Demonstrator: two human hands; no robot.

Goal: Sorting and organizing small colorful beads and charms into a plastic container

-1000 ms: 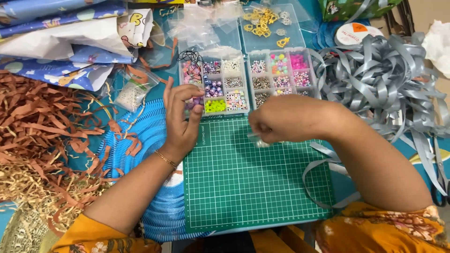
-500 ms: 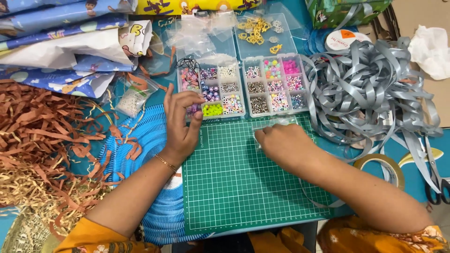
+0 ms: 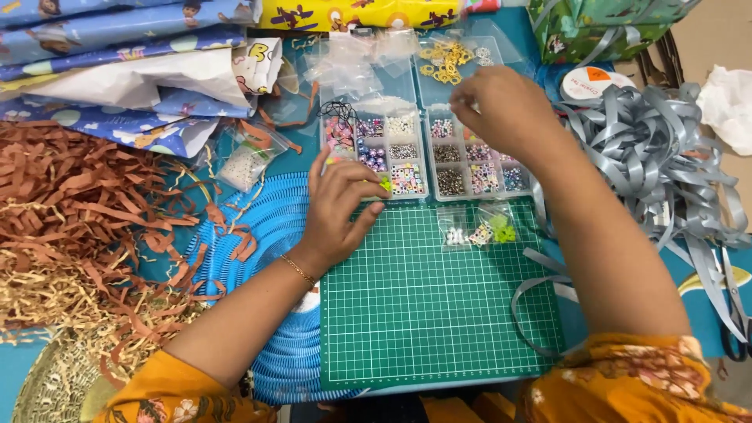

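Reaching R hand (image 3: 507, 110), clear bead box (image 3: 475, 153), multicolour compartments

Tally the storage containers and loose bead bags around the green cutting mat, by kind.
Compartmented bead boxes: 2
Flat clear lids or trays behind them: 2
Small clear bead bags on the green cutting mat: 2
Total: 6

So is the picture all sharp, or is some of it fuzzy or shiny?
Head view: mostly sharp and evenly lit; the green cutting mat grid is crisp. The right hand looks slightly smeared over the bead box, and the left hand casts only a soft shadow. The clear plastic bags at the top catch pale glare. The grey ribbon pile shines a little.
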